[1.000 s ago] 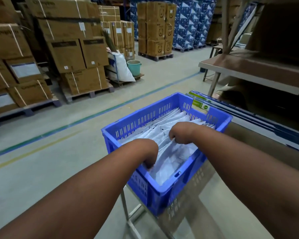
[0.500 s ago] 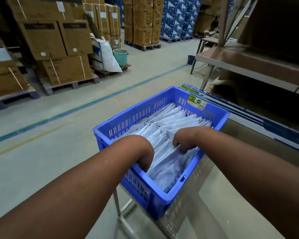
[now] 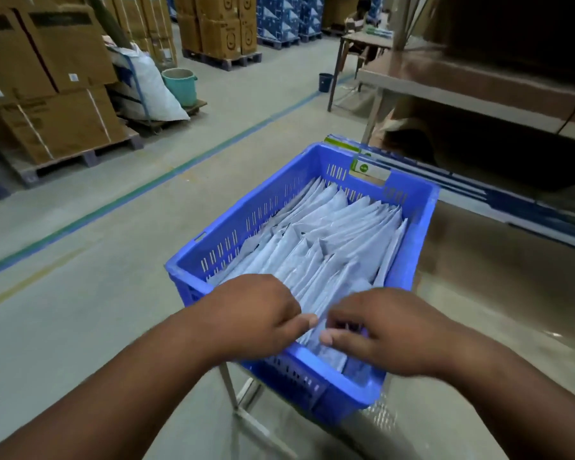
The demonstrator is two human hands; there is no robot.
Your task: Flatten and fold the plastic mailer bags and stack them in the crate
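A blue slotted plastic crate [image 3: 409, 207] sits at the near left corner of a metal table [image 3: 478, 277]; it is filled with white plastic mailer bags [image 3: 329, 240] stacked on edge in rows; both hands hover at the crate's near end, the left hand [image 3: 246, 313] with fingers curled down onto the bags, the right hand [image 3: 385, 330] with fingers curled, thumb extended, touching them; whether either pinches a bag I cannot tell

Blue crate [image 3: 409, 197], seemingly pale-grey mailers [image 3: 329, 234]
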